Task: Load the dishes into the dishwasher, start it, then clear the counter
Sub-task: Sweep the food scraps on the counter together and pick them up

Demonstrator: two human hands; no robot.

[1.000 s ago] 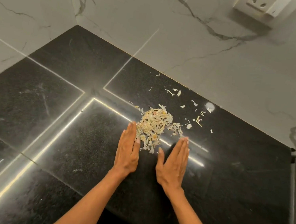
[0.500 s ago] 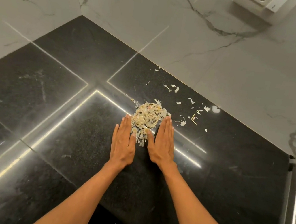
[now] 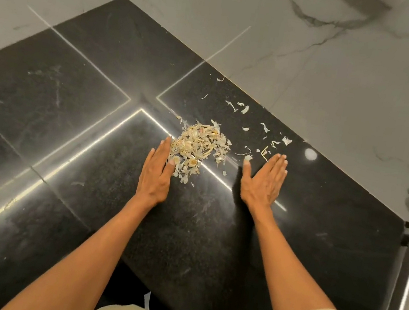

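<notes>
- Pile of peel scraps sits mid tabletop, heaped, roughly round, no clear long axis.
- My left hand is flat, fingers straight and together, inner edge touching the pile's left side. It holds nothing.
- My right hand is flat too, fingers straight, thumb out, holding nothing; it is apart from the pile, off to its right.
- Loose scraps lie scattered past the right hand's fingertips, toward the wall; a few are just beside them.
- So the left hand is nearer the pile and the right hand nearer the strays; I'd guess the next sweep runs right to left, pushing strays into the heap.
- Tabletop is glossy black stone with bright reflected strips; it looks slick, so light scraps may skid.
- White veined marble walls meet at the corner behind. Metal edge at far right.
</notes>
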